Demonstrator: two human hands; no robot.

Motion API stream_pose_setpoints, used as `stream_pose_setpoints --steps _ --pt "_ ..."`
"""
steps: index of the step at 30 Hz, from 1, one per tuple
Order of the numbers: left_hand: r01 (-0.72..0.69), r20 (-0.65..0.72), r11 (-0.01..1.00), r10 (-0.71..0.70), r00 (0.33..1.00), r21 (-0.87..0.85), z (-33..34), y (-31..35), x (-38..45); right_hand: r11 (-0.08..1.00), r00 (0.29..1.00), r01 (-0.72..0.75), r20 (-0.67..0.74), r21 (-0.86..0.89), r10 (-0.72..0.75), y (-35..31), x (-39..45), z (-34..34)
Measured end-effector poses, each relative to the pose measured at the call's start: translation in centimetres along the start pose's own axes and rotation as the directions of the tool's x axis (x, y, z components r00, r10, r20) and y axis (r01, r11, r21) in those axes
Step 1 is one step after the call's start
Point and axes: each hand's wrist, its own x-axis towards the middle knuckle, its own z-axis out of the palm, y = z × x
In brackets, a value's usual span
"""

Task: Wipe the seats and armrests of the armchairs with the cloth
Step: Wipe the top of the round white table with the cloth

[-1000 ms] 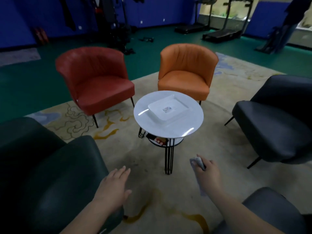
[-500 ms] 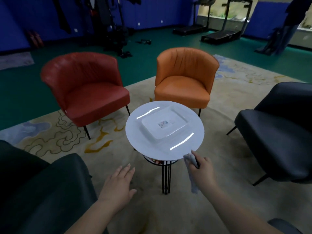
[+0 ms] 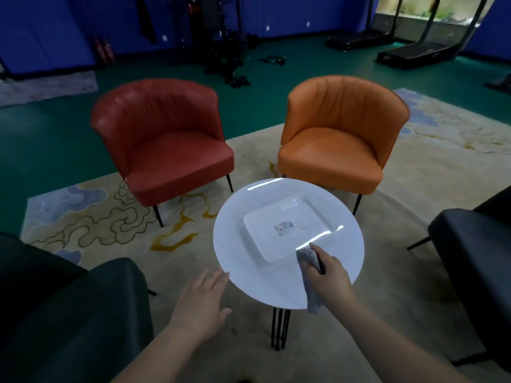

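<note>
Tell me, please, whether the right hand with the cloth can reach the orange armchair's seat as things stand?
Probably not yet: the round white table lies between the right hand and the orange armchair.

My one head camera looks forward and down: table (image 3: 249,261) close at lower centre, two chairs mid-frame, gym wall along the top edge.

glossy white table (image 3: 249,261), soft grey cloth (image 3: 309,272)

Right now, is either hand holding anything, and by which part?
The right hand grips the grey cloth around its upper part; the rest hangs below. The left hand holds nothing.
</note>
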Motion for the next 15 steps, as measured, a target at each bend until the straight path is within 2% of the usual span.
stream_pose_setpoints --steps 7,15 --pt "0.025 0.024 0.999 -0.025 0.999 -0.021 -0.9 -0.8 8.0 0.981 0.993 -0.103 0.077 0.164 0.091 -1.1 7.0 0.8" --pt "0.089 0.030 0.996 -0.088 0.996 -0.030 -0.8 0.5 14.2 0.964 0.973 -0.198 0.155 0.176 0.172 -0.2 14.6 0.0"
